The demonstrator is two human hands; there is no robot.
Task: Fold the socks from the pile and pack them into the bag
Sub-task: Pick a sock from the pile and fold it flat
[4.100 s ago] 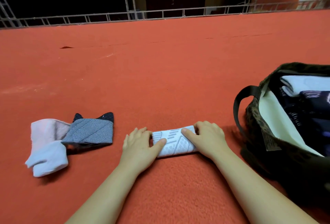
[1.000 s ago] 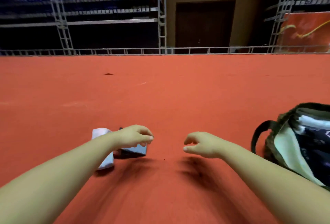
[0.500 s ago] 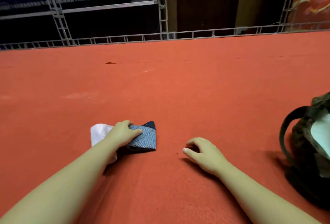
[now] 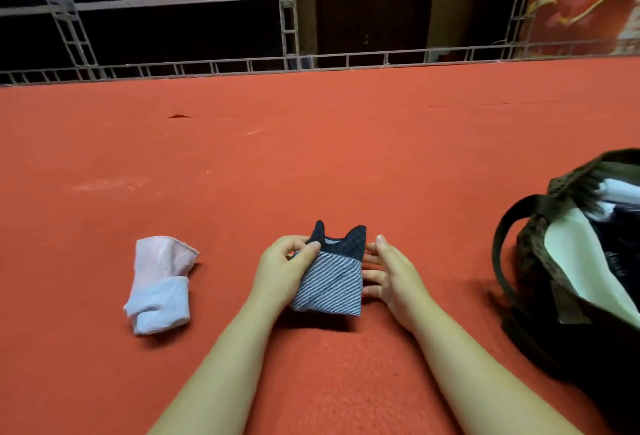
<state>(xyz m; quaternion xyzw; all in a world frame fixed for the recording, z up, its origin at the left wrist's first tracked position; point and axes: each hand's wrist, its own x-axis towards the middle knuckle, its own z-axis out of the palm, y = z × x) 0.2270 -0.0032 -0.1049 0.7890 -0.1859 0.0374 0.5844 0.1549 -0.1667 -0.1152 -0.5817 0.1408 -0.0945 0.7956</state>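
Between left hand (image 4: 282, 273) pinching and right hand (image 4: 391, 275) flat-fingered — striped knit sock (image 4: 327, 285); right of them, camouflage bag (image 4: 540, 247) holding folded socks.

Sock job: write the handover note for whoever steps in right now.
Left hand pinches the striped sock at its left edge, in front of the person.
Right hand open, fingers against the sock's right edge.
Pale sock lies on the red carpet to the left, apart.
Bag stands open at right, folded socks already inside.
Left: fold and pack the striped sock, then the pale one.
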